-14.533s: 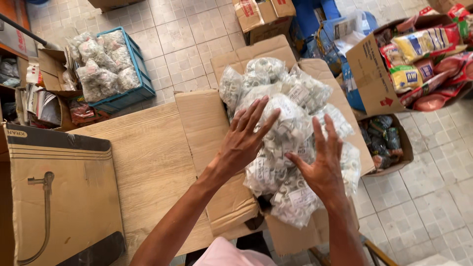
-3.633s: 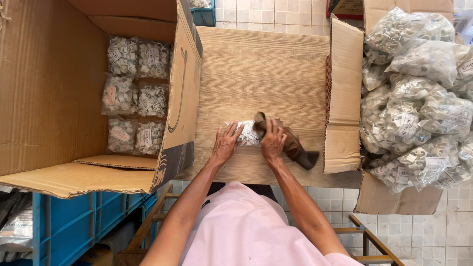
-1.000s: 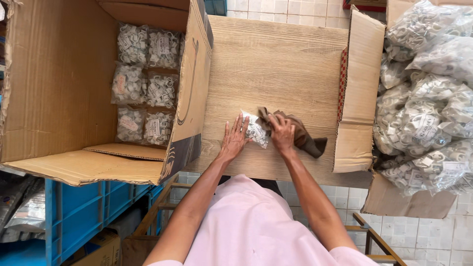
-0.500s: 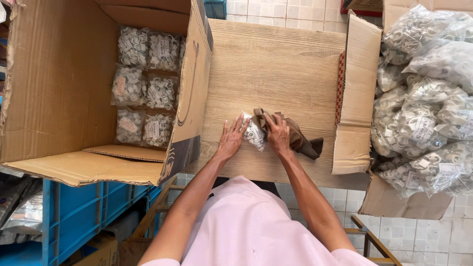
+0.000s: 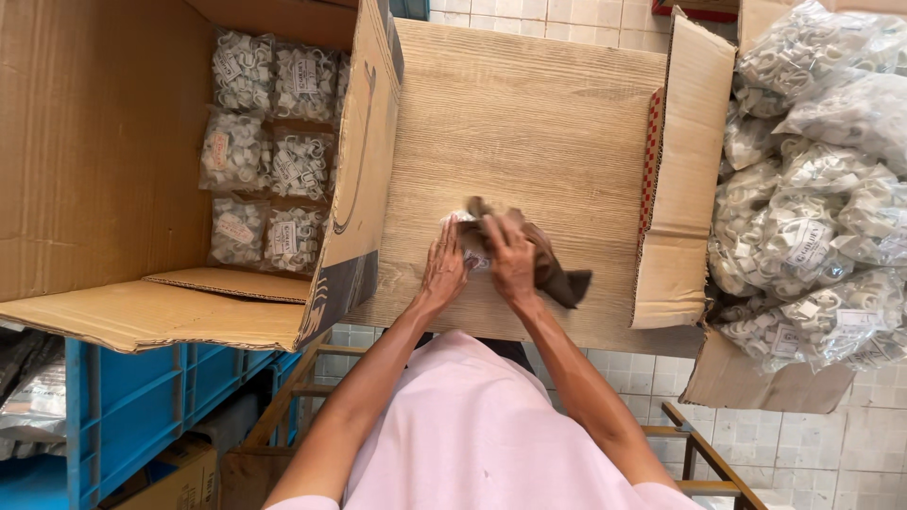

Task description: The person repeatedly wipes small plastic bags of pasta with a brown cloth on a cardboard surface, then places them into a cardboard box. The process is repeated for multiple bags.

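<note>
At the bottom centre of the frame a pink shirt (image 5: 472,434) fills the foreground, with both bare forearms reaching up toward the middle. The left hand (image 5: 444,272) lies flat, fingers stretched out and loose, pressing on the near edge of a small clear bag of white parts (image 5: 470,244), which sits at the centre of the frame on a pale wood-grain board (image 5: 529,123). The right hand (image 5: 511,260) is curled over a dark brown cloth (image 5: 553,269), fingers grasping it against the bag; the loose end of the cloth trails off to the lower right of the hand.

At the lower left stands a blue plastic crate (image 5: 142,406). Above it, filling the left of the frame, an open cardboard box (image 5: 104,161) holds six similar bags of white parts (image 5: 269,161) laid in two columns. At the right edge of the board a cardboard flap (image 5: 680,189) stands up, and beyond it, at the right of the frame, a heap of clear bags (image 5: 812,189) of white parts rests on cardboard. White floor tiles (image 5: 831,453) show at the lower right.
</note>
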